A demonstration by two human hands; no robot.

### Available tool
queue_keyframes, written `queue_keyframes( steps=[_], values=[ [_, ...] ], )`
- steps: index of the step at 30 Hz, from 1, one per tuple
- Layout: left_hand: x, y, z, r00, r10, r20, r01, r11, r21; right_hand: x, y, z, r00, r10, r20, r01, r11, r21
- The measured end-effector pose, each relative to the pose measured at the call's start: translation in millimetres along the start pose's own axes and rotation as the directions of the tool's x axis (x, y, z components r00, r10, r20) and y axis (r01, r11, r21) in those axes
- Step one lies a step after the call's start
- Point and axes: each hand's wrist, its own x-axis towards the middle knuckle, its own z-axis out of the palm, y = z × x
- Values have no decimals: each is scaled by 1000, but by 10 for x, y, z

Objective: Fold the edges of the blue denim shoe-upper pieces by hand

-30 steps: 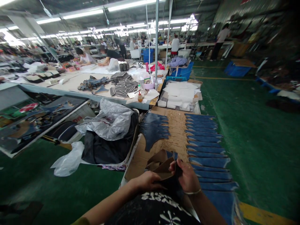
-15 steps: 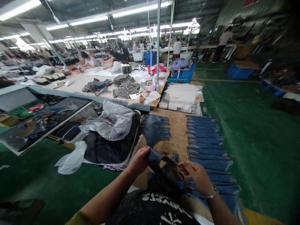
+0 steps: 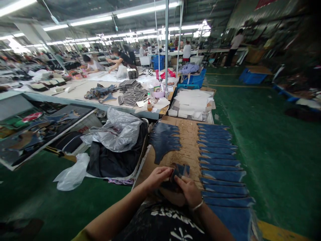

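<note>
Both hands, left hand (image 3: 157, 176) and right hand (image 3: 187, 191), pinch a dark blue fabric piece (image 3: 178, 172) over cardboard (image 3: 188, 147); loosening fingers could drop it onto the laid-out row of pieces (image 3: 220, 160).

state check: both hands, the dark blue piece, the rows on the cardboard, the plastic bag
left hand: closed on the dark blue piece
right hand: pinching the same piece
dark blue piece: held folded between both hands
blue strips: lying flat, overlapped in a row on the cardboard sheet
plastic bag: crumpled, open
</note>
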Motion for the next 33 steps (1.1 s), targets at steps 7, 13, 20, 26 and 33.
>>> queue_keyframes(
  steps=[7,13,20,26,33],
  values=[
    [-102,-201,23,987,48,-156,-21,986,167,44,6,116,953,303,20,-275,833,481],
    [-62,-325,-23,964,-37,-263,73,989,129,76,86,203,948,319,14,-280,811,514],
    [-103,-374,-121,965,-79,-250,85,996,13,102,145,239,971,241,3,-228,916,329],
    [-115,-343,-161,974,-37,-224,59,994,91,130,30,254,969,244,-29,-232,948,220],
    [-120,-372,-196,981,12,-196,8,995,101,157,41,331,959,281,33,-268,865,424]
  ],
)
